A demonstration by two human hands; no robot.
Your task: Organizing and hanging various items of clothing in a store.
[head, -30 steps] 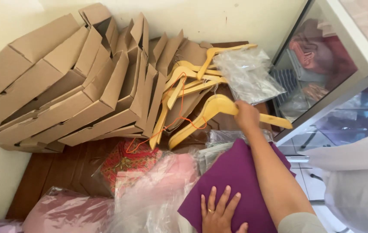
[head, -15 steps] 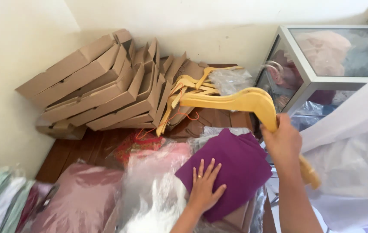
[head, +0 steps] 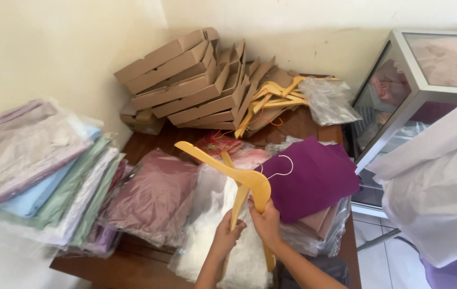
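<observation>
Head view shows a wooden table (head: 132, 267) in a cream-walled corner; both hands grip a wooden hanger (head: 239, 179), left hand (head: 227, 235) and right hand (head: 266, 222) fingers wrapped around it; bagged clothes (head: 156, 195) lie beneath, flat cardboard boxes (head: 185, 80) beyond, glass cabinet (head: 416, 96) rightward.

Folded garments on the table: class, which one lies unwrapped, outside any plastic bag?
The purple garment right of the hands, beside the held wooden hanger; the other folded garments sit in clear plastic bags.
</observation>
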